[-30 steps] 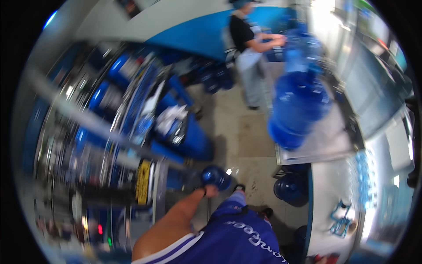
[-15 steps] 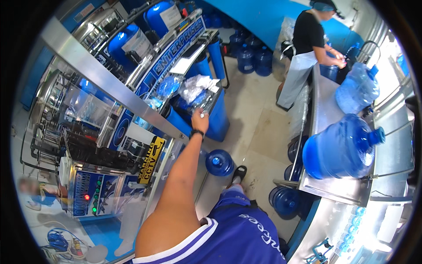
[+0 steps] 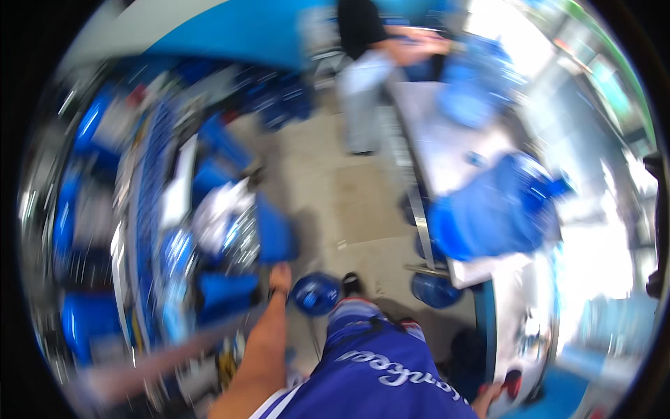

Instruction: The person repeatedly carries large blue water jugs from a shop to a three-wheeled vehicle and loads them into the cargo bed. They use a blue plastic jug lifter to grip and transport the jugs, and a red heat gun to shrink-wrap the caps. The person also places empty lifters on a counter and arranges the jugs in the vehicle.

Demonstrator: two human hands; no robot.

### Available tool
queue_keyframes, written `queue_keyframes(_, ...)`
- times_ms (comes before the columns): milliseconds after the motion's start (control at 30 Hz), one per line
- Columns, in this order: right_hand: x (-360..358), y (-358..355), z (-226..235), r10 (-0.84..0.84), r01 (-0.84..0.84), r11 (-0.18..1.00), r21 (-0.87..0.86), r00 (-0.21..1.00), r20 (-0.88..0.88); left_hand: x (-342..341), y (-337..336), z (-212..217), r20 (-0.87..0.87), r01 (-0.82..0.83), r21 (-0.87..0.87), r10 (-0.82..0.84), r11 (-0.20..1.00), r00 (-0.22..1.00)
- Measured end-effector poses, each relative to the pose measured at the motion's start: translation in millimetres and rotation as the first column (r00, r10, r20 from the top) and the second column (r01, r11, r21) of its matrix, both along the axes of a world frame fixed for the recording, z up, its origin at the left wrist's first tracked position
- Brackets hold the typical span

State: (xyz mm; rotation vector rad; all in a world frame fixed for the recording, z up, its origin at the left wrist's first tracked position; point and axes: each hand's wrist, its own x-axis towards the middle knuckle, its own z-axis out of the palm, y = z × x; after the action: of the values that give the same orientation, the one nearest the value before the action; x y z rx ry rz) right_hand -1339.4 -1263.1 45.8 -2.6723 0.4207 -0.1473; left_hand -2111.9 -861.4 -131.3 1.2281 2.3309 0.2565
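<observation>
Now left hand back from the bin, grip unclear; right hand unseen.

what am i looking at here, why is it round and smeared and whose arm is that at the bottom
This is one picture from a wide fisheye camera worn on a person's head, looking down. That lens makes the round shape and bends straight edges; the smear is motion blur.

The bare forearm rising from the lower edge is the wearer's own, ending in the left hand. It reaches toward a blurred blue and silver rack of equipment on the left; whether it holds anything is too blurred to tell. The right hand shows only partly at the lower right, near the metal counter.

A big translucent blue water jug lies on that counter. A smaller round blue jug top sits on the floor by the wearer's legs. Another person in a dark top stands at the far end.
</observation>
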Motion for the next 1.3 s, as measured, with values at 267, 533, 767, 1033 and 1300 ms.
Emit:
queue_keyframes(267,-57,-12,-6,-0.084,0.045,0.980,0.195,0.976,0.199,254,-13,30,0.693,0.927,0.174,-0.710,0.333,0.124)
queue_keyframes(533,-153,-55,31,-0.003,0.000,0.984,0.180,1.000,0.016,454,25,223,0.710,0.909,0.226,-0.579,-0.351,-0.401)
queue_keyframes(767,-171,-130,4,0.353,-0.355,0.880,0.316,0.933,0.065,699,-143,417,0.325,0.603,0.657,-0.552,-0.452,-0.768)
queue_keyframes(1033,-122,-165,22,0.515,-0.608,0.664,0.435,0.794,0.323,950,-384,634,-0.308,-0.030,0.860,-0.470,-0.510,-0.827)
queue_keyframes(1300,-128,-187,55,0.435,-0.569,0.722,0.393,0.815,0.382,1075,-542,779,-0.647,-0.398,0.734,-0.388,-0.550,-0.656)
